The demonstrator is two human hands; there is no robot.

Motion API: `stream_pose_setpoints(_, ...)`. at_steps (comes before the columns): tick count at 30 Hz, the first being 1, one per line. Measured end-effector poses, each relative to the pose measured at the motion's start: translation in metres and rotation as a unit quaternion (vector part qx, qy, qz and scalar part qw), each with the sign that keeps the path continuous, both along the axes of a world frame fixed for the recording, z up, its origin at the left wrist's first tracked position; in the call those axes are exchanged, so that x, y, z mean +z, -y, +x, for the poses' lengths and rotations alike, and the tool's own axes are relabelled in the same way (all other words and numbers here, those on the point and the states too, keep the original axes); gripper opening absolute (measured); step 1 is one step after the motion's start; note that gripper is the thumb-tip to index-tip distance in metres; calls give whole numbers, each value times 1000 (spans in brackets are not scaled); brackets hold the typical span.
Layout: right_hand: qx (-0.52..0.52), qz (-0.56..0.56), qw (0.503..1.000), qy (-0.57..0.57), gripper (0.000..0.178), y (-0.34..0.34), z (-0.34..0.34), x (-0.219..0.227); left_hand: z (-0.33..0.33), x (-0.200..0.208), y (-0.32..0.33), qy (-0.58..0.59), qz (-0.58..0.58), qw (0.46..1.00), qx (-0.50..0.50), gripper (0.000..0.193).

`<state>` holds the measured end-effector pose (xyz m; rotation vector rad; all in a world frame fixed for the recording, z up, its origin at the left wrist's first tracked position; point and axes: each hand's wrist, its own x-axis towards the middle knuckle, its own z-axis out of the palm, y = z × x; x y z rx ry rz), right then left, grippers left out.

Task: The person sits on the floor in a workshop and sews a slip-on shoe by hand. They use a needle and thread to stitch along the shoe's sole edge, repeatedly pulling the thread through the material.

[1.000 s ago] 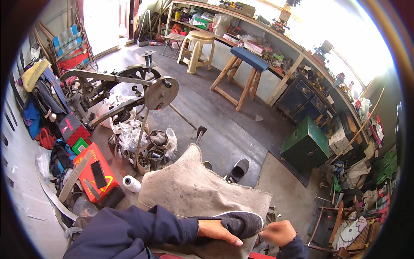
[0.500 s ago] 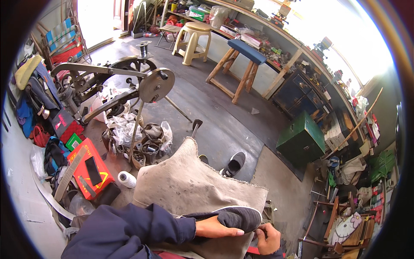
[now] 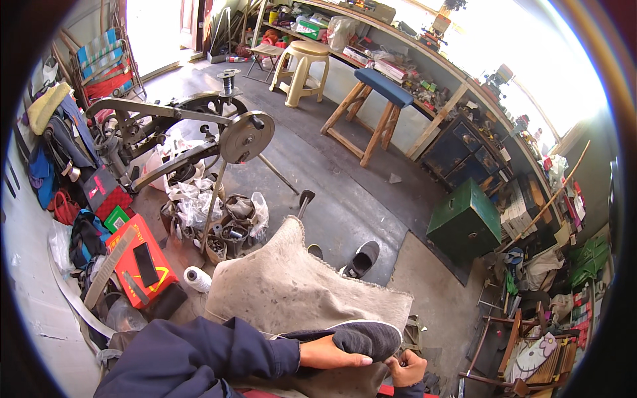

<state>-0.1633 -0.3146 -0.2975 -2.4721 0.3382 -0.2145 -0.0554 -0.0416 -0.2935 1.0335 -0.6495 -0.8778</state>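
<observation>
A dark grey slip-on shoe with a white sole edge (image 3: 361, 336) lies across the grey cloth (image 3: 292, 292) spread over my lap. My left hand (image 3: 330, 355) lies flat on the shoe's upper and presses it down, its dark blue sleeve coming in from the lower left. My right hand (image 3: 406, 367) is closed at the toe of the shoe and pinches something small there; what it pinches is too small to make out. A second dark shoe (image 3: 361, 259) stands on the floor just beyond the cloth.
A hand-cranked stitching machine (image 3: 199, 142) stands to the left over bags and tins. A white thread spool (image 3: 196, 279) and a red box (image 3: 136, 262) lie lower left. A green metal box (image 3: 464, 219), two stools and a cluttered bench stand farther off.
The view has tilted down and the shoe now sits lower in the picture. My right hand has shifted in under the toe; my left hand stays flat on the upper.
</observation>
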Motion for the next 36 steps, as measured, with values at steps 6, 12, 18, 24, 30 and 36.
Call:
stream_pose_setpoints(6,-11,34,999,29,53,27,-37,-37,-5,-2,0,-24,9,1000,9,64)
stream_pose_setpoints(12,-140,584,793,103,51,-4,-70,-9,-8,1,-2,-61,47,997,25,63)
stream_pose_setpoints(18,23,688,715,119,43,-24,-50,-1,-12,10,2,-100,42,993,38,63)
stream_pose_setpoints(24,-42,679,622,388,34,39,-91,15,-12,8,5,-107,61,991,43,64)
stream_pose_setpoints(30,-131,299,908,263,39,-31,-31,0,-14,13,1,-52,71,996,8,73)
stream_pose_setpoints(36,-138,213,957,144,49,-56,2,13,-16,30,-41,330,208,920,43,47)
